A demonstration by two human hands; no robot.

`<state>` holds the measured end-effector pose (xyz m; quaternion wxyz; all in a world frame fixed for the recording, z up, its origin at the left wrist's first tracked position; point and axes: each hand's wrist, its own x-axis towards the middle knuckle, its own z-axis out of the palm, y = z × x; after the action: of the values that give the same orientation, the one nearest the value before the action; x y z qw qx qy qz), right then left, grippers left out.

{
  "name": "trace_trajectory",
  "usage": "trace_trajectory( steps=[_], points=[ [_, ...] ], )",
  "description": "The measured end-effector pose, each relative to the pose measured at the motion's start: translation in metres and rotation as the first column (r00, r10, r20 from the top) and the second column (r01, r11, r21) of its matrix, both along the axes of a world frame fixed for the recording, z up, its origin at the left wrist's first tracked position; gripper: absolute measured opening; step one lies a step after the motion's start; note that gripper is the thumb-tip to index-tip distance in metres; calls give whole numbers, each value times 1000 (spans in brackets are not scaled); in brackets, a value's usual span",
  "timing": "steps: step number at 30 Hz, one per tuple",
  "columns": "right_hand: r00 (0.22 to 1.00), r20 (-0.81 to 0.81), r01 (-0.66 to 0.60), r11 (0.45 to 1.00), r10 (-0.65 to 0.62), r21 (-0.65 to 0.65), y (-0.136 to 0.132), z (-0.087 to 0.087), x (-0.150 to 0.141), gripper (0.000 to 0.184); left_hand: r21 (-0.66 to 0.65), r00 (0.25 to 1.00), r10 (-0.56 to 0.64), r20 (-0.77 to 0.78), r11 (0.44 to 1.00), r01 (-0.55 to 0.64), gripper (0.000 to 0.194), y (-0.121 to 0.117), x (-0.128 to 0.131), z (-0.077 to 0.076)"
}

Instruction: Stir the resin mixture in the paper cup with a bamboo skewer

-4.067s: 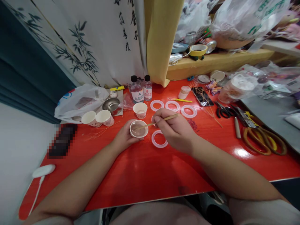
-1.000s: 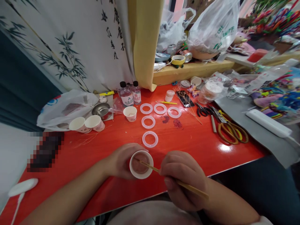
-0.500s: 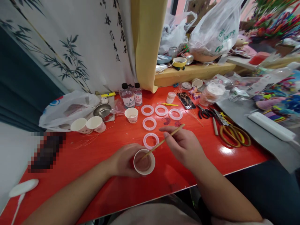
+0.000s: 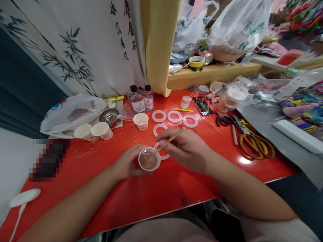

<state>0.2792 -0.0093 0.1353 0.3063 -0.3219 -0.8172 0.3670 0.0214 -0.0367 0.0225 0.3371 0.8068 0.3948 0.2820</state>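
My left hand (image 4: 130, 161) is closed around a white paper cup (image 4: 158, 164) tilted toward me, with pinkish-brown, see-through liquid inside. Between the fingers of my right hand (image 4: 185, 148) is a thin wooden stick (image 4: 174, 135), its lower end dipped into the liquid. Just beyond the cup lies a pale pink ring mold (image 4: 165, 157), partly covered by my right hand. Several more rings like the ring mold (image 4: 159, 116) lie flat behind it. Another paper cup (image 4: 141, 121) stands near bottles marked A (image 4: 138, 106) and B (image 4: 148, 102).
To the left are two paper cups (image 4: 102, 130), a metal bowl (image 4: 109, 116) and a plastic bag (image 4: 73, 112). On the right lie big scissors (image 4: 251, 146), black-handled scissors (image 4: 222, 121) and a phone (image 4: 203, 107). A small jar (image 4: 185, 102) stands at the back of the red table (image 4: 166, 198).
My left hand and the cup have moved slightly up and left, and the cup tips more toward me. My right hand with the stick has shifted left, covering more of the nearest rings.
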Motion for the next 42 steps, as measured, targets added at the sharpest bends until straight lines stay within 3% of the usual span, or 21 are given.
trace_trajectory(
  steps=[2, 5, 8, 11, 19, 25, 29, 33, 42],
  points=[
    [998, -52, -18, 1000, 17, -9, 10, 6, -3, 25, 8, 993, 114, 8, 993, -114, 65, 4, -2, 1],
    [991, -104, 94, 994, -87, 62, 17, 1, -3, 22, 39, 975, 223, -2, 974, -222, 59, 11, -5, 2],
    [988, -84, 140, 982, -130, 126, 16, -13, 0, 23, 73, 964, 265, -18, 962, -263, 56, 18, -8, -2],
    [990, -94, 112, 988, -102, 103, 15, -23, 0, 24, 67, 952, 306, -17, 950, -304, 56, 24, -10, -10],
    [997, 22, 67, 989, -71, 130, 24, -17, -16, 20, -39, 905, 420, 72, 908, -418, 59, 30, -9, -15],
    [999, -38, 38, 958, -28, 285, 22, -22, -22, 21, 17, 909, 407, 87, 912, -410, 56, 32, -10, -16],
    [998, -31, 57, 985, -53, 164, 23, -26, -21, 25, 41, 918, 390, 68, 919, -393, 53, 32, -9, -15],
    [988, -32, 153, 985, -151, 78, 24, -26, -20, 22, 48, 921, 382, 80, 921, -387, 56, 31, -10, -15],
    [989, -18, 149, 982, -148, 115, 25, -29, -18, 23, 45, 945, 316, 87, 946, -321, 58, 31, -13, -21]
  ],
)
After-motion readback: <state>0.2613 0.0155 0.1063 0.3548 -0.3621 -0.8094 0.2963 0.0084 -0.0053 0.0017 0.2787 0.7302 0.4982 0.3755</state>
